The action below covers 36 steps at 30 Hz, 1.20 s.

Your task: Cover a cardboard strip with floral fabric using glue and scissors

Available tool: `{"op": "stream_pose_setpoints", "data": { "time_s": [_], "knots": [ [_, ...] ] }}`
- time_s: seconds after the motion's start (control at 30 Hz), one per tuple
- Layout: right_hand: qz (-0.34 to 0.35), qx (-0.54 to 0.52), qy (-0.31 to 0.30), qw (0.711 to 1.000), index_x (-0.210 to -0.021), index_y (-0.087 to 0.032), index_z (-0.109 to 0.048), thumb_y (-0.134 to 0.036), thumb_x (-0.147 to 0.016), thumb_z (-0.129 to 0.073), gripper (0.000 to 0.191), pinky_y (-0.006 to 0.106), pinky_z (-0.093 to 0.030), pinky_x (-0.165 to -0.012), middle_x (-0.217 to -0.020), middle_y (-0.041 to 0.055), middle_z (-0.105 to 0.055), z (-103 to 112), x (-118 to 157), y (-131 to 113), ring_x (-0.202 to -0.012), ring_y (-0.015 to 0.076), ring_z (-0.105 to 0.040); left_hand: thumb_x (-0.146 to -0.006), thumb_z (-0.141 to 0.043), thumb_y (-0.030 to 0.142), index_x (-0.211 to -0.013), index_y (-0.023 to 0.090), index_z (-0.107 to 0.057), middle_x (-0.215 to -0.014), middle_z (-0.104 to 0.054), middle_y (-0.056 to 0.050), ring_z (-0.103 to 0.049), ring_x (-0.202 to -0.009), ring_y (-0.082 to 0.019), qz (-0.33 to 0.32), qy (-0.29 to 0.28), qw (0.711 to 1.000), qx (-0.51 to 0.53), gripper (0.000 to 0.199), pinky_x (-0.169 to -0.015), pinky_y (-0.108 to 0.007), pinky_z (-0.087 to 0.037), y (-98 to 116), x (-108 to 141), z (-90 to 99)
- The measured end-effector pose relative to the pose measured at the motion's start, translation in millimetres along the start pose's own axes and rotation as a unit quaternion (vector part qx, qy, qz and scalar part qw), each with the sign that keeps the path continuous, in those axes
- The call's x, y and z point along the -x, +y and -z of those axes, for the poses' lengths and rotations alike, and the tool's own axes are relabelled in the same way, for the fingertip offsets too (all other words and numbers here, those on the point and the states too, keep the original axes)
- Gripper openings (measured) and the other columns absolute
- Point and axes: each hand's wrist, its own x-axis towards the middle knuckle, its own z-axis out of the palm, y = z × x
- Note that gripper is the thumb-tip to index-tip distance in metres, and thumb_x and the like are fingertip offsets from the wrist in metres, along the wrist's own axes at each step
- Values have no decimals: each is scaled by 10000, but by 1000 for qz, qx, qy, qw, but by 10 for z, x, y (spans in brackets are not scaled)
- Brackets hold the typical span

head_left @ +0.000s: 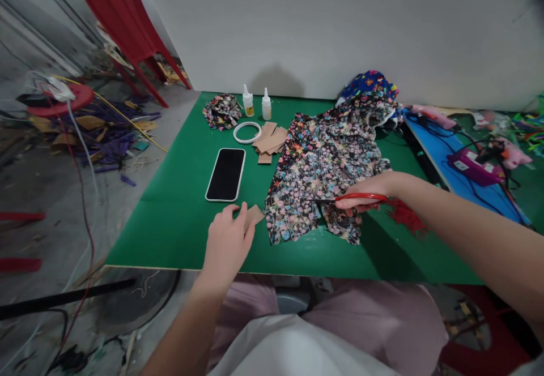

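Note:
My right hand is closed around red-handled scissors. The blades point left and lie over the black floral fabric, just above a slit in its near edge. To the left, my left hand rests low over the table with a small brown cardboard piece between thumb and index finger. That piece touches or nearly touches the fabric's left edge; which one I cannot tell. More brown cardboard pieces lie in a loose pile beyond, beside a white ring.
A phone lies on the green table. Behind it are two small glue bottles and bunched floral fabric. Blue patterned cloth sits at the back. On the right are pink glue guns, a purple box and cables.

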Motion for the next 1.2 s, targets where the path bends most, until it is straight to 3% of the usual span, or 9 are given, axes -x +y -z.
{"op": "stream_pose_setpoints", "data": {
  "time_s": [0.1, 0.13, 0.3, 0.4, 0.63, 0.8, 1.0, 1.2],
  "knots": [
    [13, -12, -15, 1000, -831, -178, -613, -780, -691, -268, 708, 289, -368, -520, -520, -3, -433, -16, -3, 26, -459, 112, -386, -838, -479, 228, -1150, 182, -519, -1053, -541, -112, -497, -994, -229, -18, 82, 995, 53, 318, -850, -382, -409, 288, 101, 58],
    [20, -18, -22, 999, -818, -174, -614, -779, -694, -268, 708, 286, -364, -512, -509, -6, -423, -20, -11, 42, -451, 107, -376, -837, -485, 224, -1133, 197, -520, -1038, -547, -94, -500, -987, -208, -43, 80, 992, 86, 299, -855, -358, -405, 422, 116, 59],
    [28, -60, -38, 997, -755, -165, -601, -761, -716, -248, 695, 263, -360, -481, -511, -5, -430, -52, -74, 103, -439, 93, -366, -775, -558, 421, -915, 183, -544, -837, -558, -65, -506, -820, -235, -71, -55, 993, 73, 277, -694, -365, -405, 1086, -13, -153],
    [24, -79, -39, 996, -749, -156, -586, -753, -728, -235, 693, 254, -364, -474, -519, -7, -427, -77, -99, 96, -442, 89, -370, -751, -557, 495, -851, 166, -520, -783, -549, -66, -508, -792, -249, -53, -68, 995, 43, 346, -708, -394, -390, 1266, -160, -319],
    [3, -78, -44, 996, -813, -176, -572, -789, -689, -243, 707, 273, -419, -541, -529, -4, -404, -67, -65, -8, -606, 160, -492, -863, -424, 216, -862, 175, -516, -719, -559, -37, -538, -714, -205, -58, -62, 996, 38, 101, -658, -346, -378, 1192, -213, -424],
    [23, -23, -38, 999, -753, -178, -536, -764, -680, -348, 620, 285, -413, -573, -547, -4, -432, -52, -22, -69, -593, 151, -478, -862, -442, 191, -859, 178, -531, -776, -567, -43, -519, -761, -185, -80, -8, 994, 76, 90, -660, -313, -393, 1141, -115, -426],
    [18, 52, 63, 996, -739, -168, -561, -758, -640, -428, 613, 290, -383, -593, -688, 33, -579, -98, 69, -119, -648, 179, -528, -858, -458, 183, -928, 184, -568, -738, -572, -27, -506, -729, -172, -112, 16, 988, 106, 131, -654, -306, -393, 1105, -64, -465],
    [21, 49, 38, 998, -789, -163, -580, -759, -635, -433, 633, 293, -383, -614, -729, 58, -606, -57, 94, -137, -671, 190, -543, -850, -477, 196, -1044, 213, -580, -740, -583, -25, -504, -712, -172, -114, 50, 988, 95, 220, -621, -318, -368, 1099, -49, -487]
  ]
}}
